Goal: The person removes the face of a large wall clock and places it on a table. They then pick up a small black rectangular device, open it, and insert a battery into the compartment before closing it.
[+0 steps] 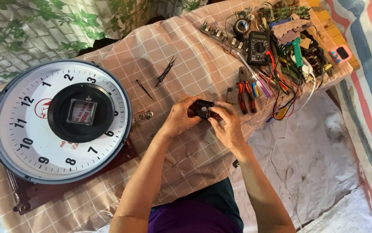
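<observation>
Item: small black clock movement (204,108), pinched between left hand (179,117) and right hand (225,125), both closed on it above the table (186,64). Done, apparently: movement out of wall clock (60,121); clock hands (165,71) lying beyond left hand. Left: refitting. Pliers (246,96) just beyond right hand.

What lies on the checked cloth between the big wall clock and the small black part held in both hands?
In the head view, a small cluster of metal screws lies on the cloth between the wall clock and the small black part.

Small black boxy clock movement (204,108), pale round centre facing up, held above checked cloth
</observation>
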